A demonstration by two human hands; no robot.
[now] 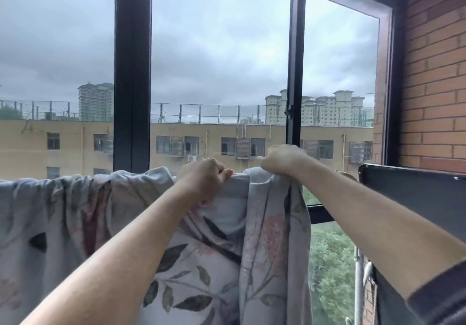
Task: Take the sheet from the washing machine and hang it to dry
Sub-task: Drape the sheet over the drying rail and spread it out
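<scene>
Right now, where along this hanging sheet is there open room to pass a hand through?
Open gap: between the right edge of the sheet and the dark panel. Crowded: the left hand and right hand grip its top close together, and bunched folds fill everything left of them.

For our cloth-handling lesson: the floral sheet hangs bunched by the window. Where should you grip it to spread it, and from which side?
Grip the sheet at its top fold, from above on the near side, as the left hand and right hand do. Its pleats hang vertically from that fold, so a sideways pull there would probably flatten them.
</scene>
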